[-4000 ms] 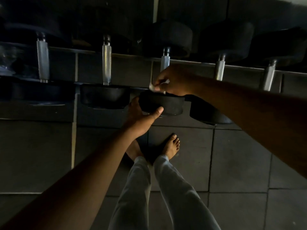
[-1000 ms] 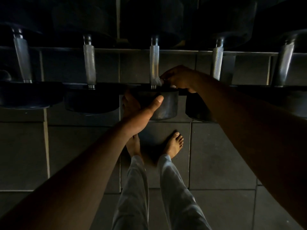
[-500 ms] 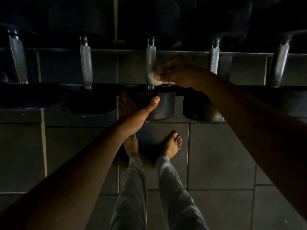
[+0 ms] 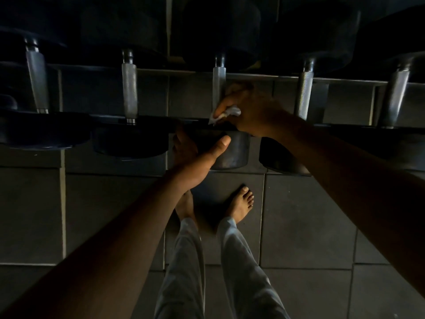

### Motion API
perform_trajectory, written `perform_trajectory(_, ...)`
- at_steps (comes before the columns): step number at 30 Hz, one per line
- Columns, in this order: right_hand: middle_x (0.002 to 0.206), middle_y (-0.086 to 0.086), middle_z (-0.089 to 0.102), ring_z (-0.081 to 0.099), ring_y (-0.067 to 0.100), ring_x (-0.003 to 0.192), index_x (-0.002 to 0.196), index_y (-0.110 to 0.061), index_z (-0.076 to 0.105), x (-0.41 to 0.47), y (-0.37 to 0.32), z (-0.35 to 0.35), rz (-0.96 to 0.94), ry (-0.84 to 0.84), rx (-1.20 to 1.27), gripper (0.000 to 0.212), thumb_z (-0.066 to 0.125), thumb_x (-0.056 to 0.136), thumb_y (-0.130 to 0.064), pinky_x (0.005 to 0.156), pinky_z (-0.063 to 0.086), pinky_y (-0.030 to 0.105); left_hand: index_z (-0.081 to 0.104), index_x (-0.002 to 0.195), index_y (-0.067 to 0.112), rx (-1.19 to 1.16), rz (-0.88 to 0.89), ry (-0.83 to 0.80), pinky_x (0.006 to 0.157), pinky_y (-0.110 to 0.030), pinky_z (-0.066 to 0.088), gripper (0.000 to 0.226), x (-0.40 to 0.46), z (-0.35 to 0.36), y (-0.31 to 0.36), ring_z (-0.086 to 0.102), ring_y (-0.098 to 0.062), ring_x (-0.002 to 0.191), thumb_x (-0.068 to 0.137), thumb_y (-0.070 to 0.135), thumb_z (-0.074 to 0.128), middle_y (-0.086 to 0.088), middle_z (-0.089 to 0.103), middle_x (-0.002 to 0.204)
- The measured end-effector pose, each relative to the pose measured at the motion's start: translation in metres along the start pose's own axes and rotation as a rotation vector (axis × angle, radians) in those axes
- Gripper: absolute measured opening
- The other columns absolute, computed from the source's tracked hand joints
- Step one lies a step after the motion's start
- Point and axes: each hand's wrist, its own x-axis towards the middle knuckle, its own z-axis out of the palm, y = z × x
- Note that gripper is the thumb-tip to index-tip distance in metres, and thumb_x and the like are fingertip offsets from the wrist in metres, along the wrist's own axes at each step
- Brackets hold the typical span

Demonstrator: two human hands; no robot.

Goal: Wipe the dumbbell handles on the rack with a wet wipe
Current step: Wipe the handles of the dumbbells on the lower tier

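Observation:
Several dumbbells lie across a dark rack (image 4: 345, 82), their knurled metal handles pointing toward me. My right hand (image 4: 248, 111) pinches a crumpled white wet wipe (image 4: 226, 113) against the lower end of the middle handle (image 4: 219, 86). My left hand (image 4: 195, 157) grips the near head (image 4: 232, 153) of that same dumbbell from the left, thumb laid across its front. Other handles stand to the left (image 4: 129, 88) and to the right (image 4: 304, 93).
More dumbbells sit at the far left (image 4: 36, 81) and far right (image 4: 394, 97). Grey floor tiles (image 4: 305, 222) lie below the rack. My bare feet (image 4: 241, 203) and light trousers (image 4: 232, 272) stand close under the middle dumbbell. The scene is dim.
My right hand with the wipe has slid along the middle handle, up from its lower end and back down again. My left hand stays on the dumbbell head.

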Motion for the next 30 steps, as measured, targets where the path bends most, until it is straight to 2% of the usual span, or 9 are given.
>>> perform_trajectory(4,0.117,-0.011,0.060,0.051,0.003,0.109,0.109,-0.034,0.076,-0.001,-0.001,-0.003,-0.028,0.068,0.005,0.019,0.075,0.091,-0.029,0.089,0.046,0.029,0.011,0.168,0.028,-0.001,-0.002,-0.012,0.125,-0.053,0.031,0.124,-0.001,0.000,0.002,0.023,-0.029,0.157,0.074,0.072,0.078,-0.002,0.022,0.168)
perform_trajectory(8,0.119,-0.012,0.071,0.064,0.004,0.108,0.116,-0.034,0.073,0.001,-0.004,0.000,0.057,0.191,0.077,0.020,0.068,0.097,-0.038,0.089,0.050,0.025,0.014,0.167,0.028,0.006,0.000,0.007,0.124,-0.052,0.034,0.120,-0.001,0.001,0.002,0.027,-0.029,0.155,0.075,0.070,0.080,-0.003,0.025,0.166)
perform_trajectory(10,0.117,-0.012,0.072,0.066,0.005,0.104,0.118,-0.033,0.072,0.006,-0.002,0.000,0.094,0.257,0.079,0.021,0.066,0.099,-0.037,0.086,0.054,0.026,0.018,0.165,0.029,-0.003,0.016,0.008,0.122,-0.054,0.037,0.117,-0.002,0.000,0.002,0.029,-0.028,0.154,0.073,0.070,0.079,-0.004,0.027,0.165)
perform_trajectory(13,0.109,-0.011,0.073,0.068,0.007,0.096,0.119,-0.033,0.072,0.018,-0.001,0.001,0.116,0.393,0.056,0.023,0.064,0.099,-0.040,0.079,0.054,0.026,0.018,0.165,0.030,0.010,0.033,0.018,0.121,-0.048,0.034,0.116,-0.003,0.001,0.002,0.028,-0.028,0.153,0.074,0.070,0.079,-0.004,0.027,0.165)
perform_trajectory(16,0.112,-0.002,0.074,0.070,0.015,0.100,0.123,-0.031,0.070,0.032,0.000,0.003,0.143,0.512,-0.005,0.028,0.061,0.100,-0.043,0.084,0.056,0.032,0.017,0.165,0.030,-0.012,0.028,0.010,0.121,-0.048,0.036,0.124,-0.003,0.002,0.002,0.029,-0.028,0.153,0.064,0.076,0.072,-0.004,0.028,0.164)
perform_trajectory(19,0.106,-0.002,0.075,0.070,0.016,0.094,0.124,-0.034,0.069,0.039,-0.003,0.004,0.193,0.579,-0.042,0.031,0.056,0.101,-0.050,0.080,0.055,0.031,0.017,0.165,0.030,-0.024,0.031,0.017,0.116,-0.040,0.035,0.126,-0.003,0.003,0.000,0.030,-0.027,0.152,0.062,0.077,0.072,-0.003,0.028,0.164)
perform_trajectory(23,0.099,0.000,0.075,0.069,0.016,0.085,0.124,-0.034,0.069,0.036,-0.009,0.010,0.244,0.590,-0.089,0.037,0.050,0.102,-0.057,0.070,0.050,0.028,0.018,0.163,0.035,-0.018,0.017,0.000,0.120,-0.056,0.040,0.128,-0.001,0.003,-0.003,0.031,-0.028,0.152,0.063,0.085,0.080,-0.001,0.028,0.163)
perform_trajectory(27,0.092,0.001,0.071,0.066,0.019,0.080,0.129,-0.036,0.065,0.042,-0.018,0.002,0.231,0.485,-0.249,0.041,0.040,0.105,-0.057,0.068,0.047,0.031,0.018,0.162,0.037,-0.023,0.011,0.014,0.119,-0.059,0.042,0.134,-0.001,0.003,-0.003,0.032,-0.027,0.151,0.052,0.092,0.069,0.001,0.029,0.161)
perform_trajectory(30,0.088,0.003,0.062,0.051,0.017,0.074,0.128,-0.030,0.063,0.053,-0.031,0.000,0.283,0.365,-0.376,0.036,0.039,0.109,-0.049,0.066,0.036,0.031,0.016,0.163,0.036,-0.006,-0.002,0.011,0.120,-0.059,0.041,0.135,0.000,0.003,-0.004,0.031,-0.026,0.151,0.053,0.093,0.069,0.003,0.028,0.162)
